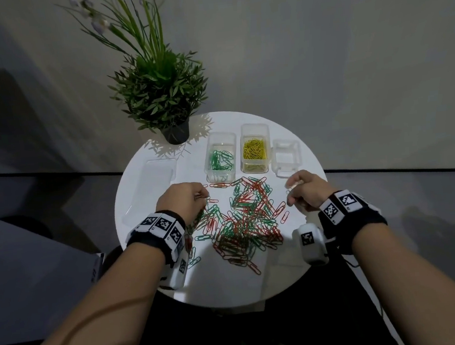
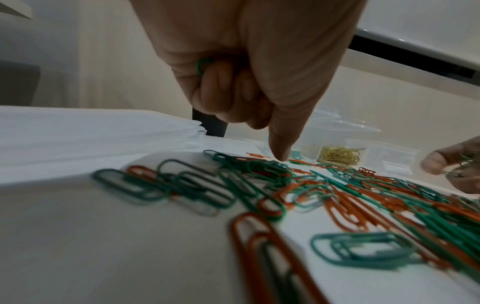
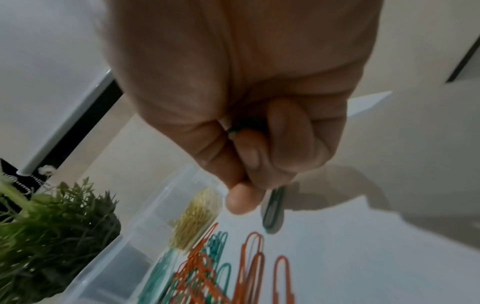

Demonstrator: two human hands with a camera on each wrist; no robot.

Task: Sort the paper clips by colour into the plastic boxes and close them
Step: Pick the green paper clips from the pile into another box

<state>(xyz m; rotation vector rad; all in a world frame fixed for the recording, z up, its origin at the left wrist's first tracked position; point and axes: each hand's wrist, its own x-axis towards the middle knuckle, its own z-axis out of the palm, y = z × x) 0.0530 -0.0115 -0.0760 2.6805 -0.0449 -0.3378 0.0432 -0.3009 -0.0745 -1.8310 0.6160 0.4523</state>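
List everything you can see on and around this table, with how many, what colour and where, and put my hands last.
table: one, white, round, under everything.
loose paper clips: many, green and red, heaped mid-table.
green-clip box: one, clear, open, behind the heap.
yellow-clip box: one, clear, open, right of it.
empty box: one, clear, far right.
lid: one, clear, left side.
plant: one, green, dark pot, back left.
left hand: grips green clips, forefinger down at heap.
right hand: pinches green clips.

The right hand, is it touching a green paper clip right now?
Touching. In the right wrist view, the right hand pinches a green paper clip between thumb and fingers, and the clip hangs below the fingertips.
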